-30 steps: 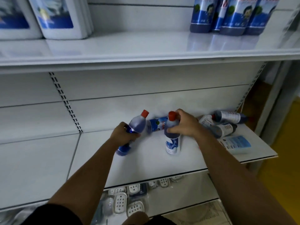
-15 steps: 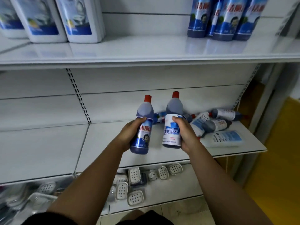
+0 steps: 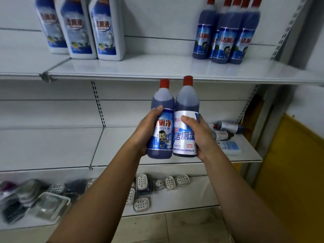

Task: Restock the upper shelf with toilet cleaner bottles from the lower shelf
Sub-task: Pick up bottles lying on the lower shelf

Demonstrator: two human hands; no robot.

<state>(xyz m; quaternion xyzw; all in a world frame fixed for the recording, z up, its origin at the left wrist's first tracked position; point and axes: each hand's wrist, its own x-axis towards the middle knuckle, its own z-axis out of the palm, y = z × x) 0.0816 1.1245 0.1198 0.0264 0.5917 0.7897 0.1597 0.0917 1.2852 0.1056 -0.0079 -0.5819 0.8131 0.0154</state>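
Observation:
My left hand (image 3: 146, 131) grips a dark blue toilet cleaner bottle (image 3: 162, 130) with a red cap and a cartoon label. Pressed against its right side is a second red-capped bottle (image 3: 186, 120), held upright by my right hand (image 3: 199, 134). Both bottles hang in the air just below the front edge of the upper shelf (image 3: 157, 71). On that shelf, at the right, stand several matching bottles (image 3: 226, 37). A few more bottles (image 3: 226, 128) lie on their sides at the right end of the lower shelf (image 3: 122, 151).
Three large white cleaner jugs (image 3: 84, 28) stand at the left of the upper shelf. A flat blue-and-white pack (image 3: 229, 147) lies near the lower shelf's right front corner. Soap dishes (image 3: 142, 192) and packaged goods (image 3: 45, 202) fill the bottom shelf. A yellow panel (image 3: 289, 172) stands at the right.
Both hands took bottles off the lower shelf, stood them upright and lifted them side by side toward the upper shelf's edge. The view has tilted upward.

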